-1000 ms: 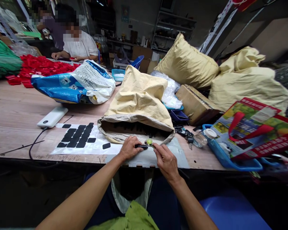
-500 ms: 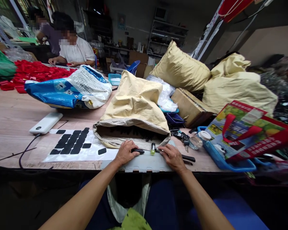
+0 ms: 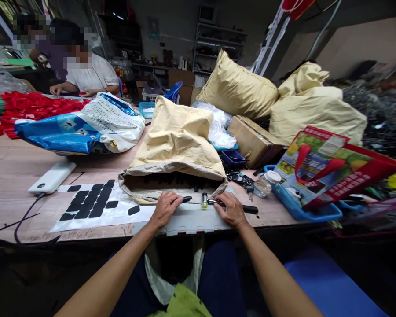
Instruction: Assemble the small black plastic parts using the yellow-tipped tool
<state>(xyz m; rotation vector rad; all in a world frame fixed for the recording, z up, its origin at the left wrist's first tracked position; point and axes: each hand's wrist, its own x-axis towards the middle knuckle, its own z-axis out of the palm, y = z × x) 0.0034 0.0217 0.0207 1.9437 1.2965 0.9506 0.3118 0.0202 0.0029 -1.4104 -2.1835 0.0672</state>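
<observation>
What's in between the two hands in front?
In the head view, a small hammer's head with a yellow-green tip, and the end of a black piece poking from the left hand. The grey board shows below them.

Sack (image 3: 176,136), power bank (image 3: 52,177) on table (image 3: 6,171)

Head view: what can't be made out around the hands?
Slim black rod-shaped piece, head view: left end hidden by left hand.
Black-handled metal hammer, head view: mid-handle behind right hand, so its grip is unclear.
Cream cloth sack, head view: deep interior lost in shadow.
</observation>
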